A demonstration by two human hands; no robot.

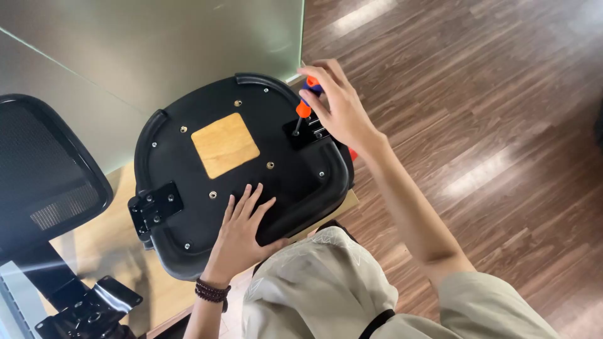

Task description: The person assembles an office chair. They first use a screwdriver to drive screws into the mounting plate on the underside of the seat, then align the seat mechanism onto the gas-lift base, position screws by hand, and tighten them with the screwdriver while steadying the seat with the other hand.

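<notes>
Your right hand (339, 107) grips the orange-handled screwdriver (304, 105), tip down on the black bracket (308, 132) at the far right edge of the upturned chair seat (188, 157); your left hand (242, 226) lies flat, fingers spread and holding nothing, on the seat's near edge; the seat covers the near right corner of the wooden table (119, 251); a mesh chair back (44, 169) stands at the left.
</notes>
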